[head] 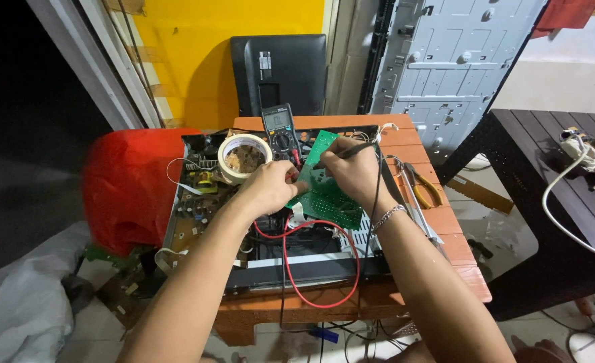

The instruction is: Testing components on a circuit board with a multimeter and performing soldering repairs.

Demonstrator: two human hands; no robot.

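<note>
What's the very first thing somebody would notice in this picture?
Most likely the two hands in the middle: the left hand steadies a green circuit board while the right hand holds a dark probe against it, above an opened electronic device. A red wire loops down in front. The bright red bag on the left and the yellow wall behind also catch the eye.

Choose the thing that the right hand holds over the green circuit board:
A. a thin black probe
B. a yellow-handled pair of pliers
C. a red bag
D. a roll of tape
A: the right hand grips a thin black probe with its tip pointed at the green circuit board, while the pliers lie on the table and the roll of tape sits by the left hand.
</note>
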